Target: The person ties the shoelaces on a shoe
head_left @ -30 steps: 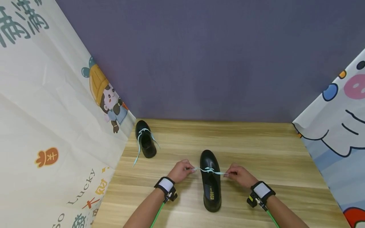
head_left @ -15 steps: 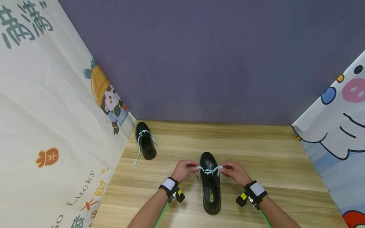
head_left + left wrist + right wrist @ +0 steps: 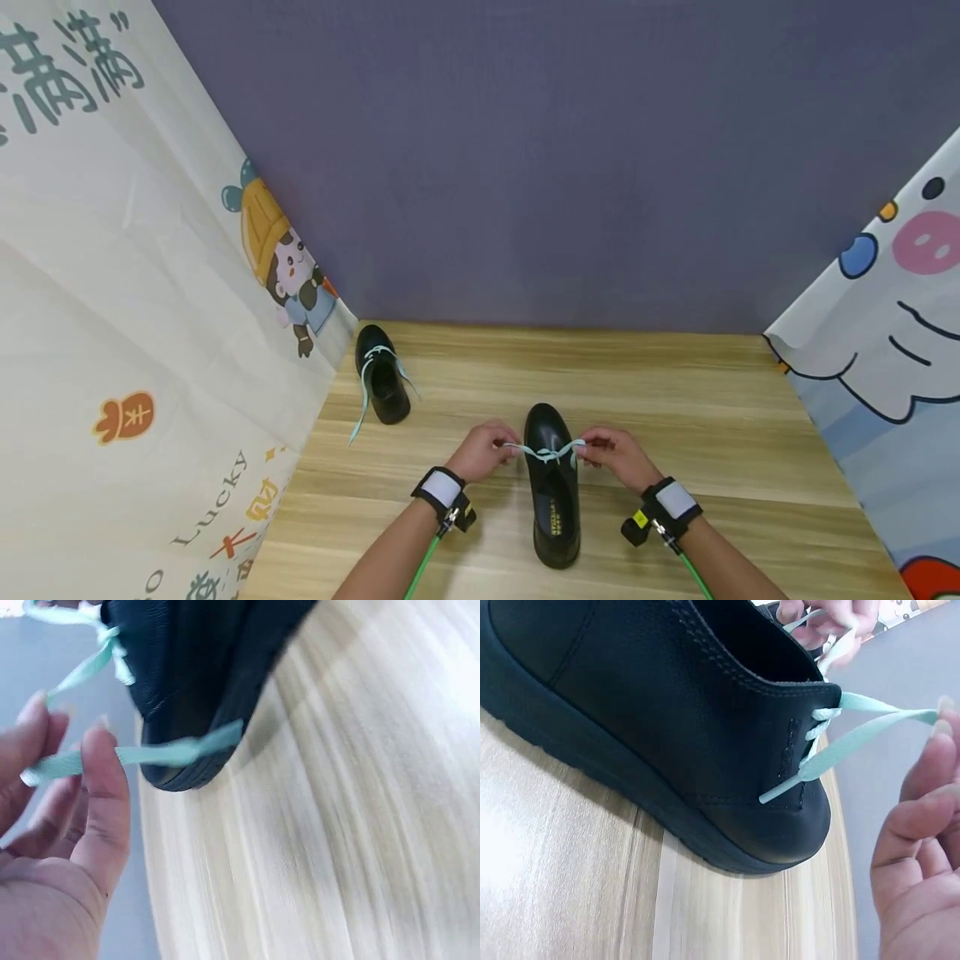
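A black lace-up shoe stands on the wooden surface between my hands, toe pointing away. Its mint-green shoelace is crossed in a knot over the tongue. On the shoe's left, my left hand holds one lace end between thumb and fingers; in the left wrist view the loose tip sticks out past the thumb. To the right, my right hand pinches the other end, doubled into a loop, its tip hanging against the shoe's side.
A second black shoe with untied mint-green laces stands at the back left. A dark grey-purple wall rises behind the wooden surface. Printed white cloths hang at left and right. Green cables run from the wrist cameras.
Both hands have come in closer to the shoe from where they held the lace ends stretched sideways. The right end is now folded into a loop. Lately my left hand has drawn slightly left.
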`<state>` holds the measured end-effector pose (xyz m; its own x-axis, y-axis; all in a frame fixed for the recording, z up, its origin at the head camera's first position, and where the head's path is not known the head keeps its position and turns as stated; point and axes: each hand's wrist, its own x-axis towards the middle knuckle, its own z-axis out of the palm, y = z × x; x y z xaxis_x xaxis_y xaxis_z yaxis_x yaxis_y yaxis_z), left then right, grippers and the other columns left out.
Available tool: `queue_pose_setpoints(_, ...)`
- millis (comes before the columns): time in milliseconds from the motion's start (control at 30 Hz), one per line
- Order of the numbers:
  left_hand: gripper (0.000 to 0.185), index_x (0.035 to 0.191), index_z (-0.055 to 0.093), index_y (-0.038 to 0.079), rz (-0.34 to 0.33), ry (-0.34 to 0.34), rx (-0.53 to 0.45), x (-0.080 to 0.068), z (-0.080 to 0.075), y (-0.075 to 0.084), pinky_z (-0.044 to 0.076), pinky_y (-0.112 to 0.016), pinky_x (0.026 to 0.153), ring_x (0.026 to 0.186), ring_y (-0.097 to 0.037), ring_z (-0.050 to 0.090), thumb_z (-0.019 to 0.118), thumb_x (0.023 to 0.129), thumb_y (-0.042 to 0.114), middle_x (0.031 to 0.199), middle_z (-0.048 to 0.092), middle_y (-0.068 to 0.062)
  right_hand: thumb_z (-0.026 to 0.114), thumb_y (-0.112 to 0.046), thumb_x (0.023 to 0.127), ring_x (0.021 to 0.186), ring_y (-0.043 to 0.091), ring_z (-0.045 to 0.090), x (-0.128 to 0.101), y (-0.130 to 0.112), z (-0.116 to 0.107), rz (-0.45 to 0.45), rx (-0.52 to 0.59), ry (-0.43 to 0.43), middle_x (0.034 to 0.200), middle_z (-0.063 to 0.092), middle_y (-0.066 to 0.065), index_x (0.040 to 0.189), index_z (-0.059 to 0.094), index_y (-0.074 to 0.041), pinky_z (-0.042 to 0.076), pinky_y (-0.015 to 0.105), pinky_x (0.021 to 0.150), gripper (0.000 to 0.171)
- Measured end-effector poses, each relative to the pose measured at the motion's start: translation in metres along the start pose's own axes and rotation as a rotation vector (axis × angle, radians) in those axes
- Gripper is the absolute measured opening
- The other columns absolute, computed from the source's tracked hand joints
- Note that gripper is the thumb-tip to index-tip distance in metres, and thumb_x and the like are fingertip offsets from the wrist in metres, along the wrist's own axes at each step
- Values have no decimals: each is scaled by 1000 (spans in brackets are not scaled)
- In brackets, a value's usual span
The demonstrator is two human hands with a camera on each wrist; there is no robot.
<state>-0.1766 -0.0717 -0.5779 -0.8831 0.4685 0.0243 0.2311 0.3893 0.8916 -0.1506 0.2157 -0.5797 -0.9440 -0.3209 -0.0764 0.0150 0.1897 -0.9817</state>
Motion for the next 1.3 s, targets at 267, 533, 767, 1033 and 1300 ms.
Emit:
queue_pose_setpoints(267, 19, 95, 70, -5, -7, 13, -193, -4, -8, -2, 51, -28, 77, 89, -22, 63, 59, 101, 10, 97, 68, -17, 69, -13, 95, 81, 22, 62, -1, 4, -1, -27, -21, 30, 89, 67, 1, 105, 68, 5, 53, 34, 72, 21)
queue_pose_setpoints(533, 41, 104, 61, -13, 6, 39, -479, 5, 21, -2, 38, -53, 107, 124, -28, 57, 37, 110, 20, 122, 68, -20, 68, -18, 97, 108, 9, 62, 9, 0, 20, -44, 61, 150, 118, 70, 15, 104, 70, 2, 48, 26, 90, 21)
queue_pose_setpoints(767, 38, 110, 60, -14, -82, 113, -808, 12, 46, 5, 51, -33, 92, 94, -13, 66, 41, 107, 19, 100, 68, -5, 49, -11, 106, 102, 14, 67, 17, 2, 39, -72, 468, 60, 108, 73, 3, 109, 66, 3, 53, 29, 89, 22)
queue_pose_setpoints(1033, 34, 120, 57, -20, -80, 115, -785, 15, 52, 7, 52, -33, 92, 94, -12, 63, 47, 106, 8, 110, 66, -11, 49, -2, 104, 95, 10, 64, 15, 4, 47, -6, 674, 143, 103, 69, 0, 104, 67, -9, 51, 24, 83, 19)
queue_pose_setpoints(1300, 35, 123, 58, -19, -119, 116, -782, 13, 53, 8, 50, -28, 90, 99, -13, 59, 46, 105, 8, 115, 60, -9, 50, 0, 103, 92, 11, 62, 18, 10, 55, 21, 679, 207, 101, 66, 1, 103, 67, -8, 52, 24, 81, 19)
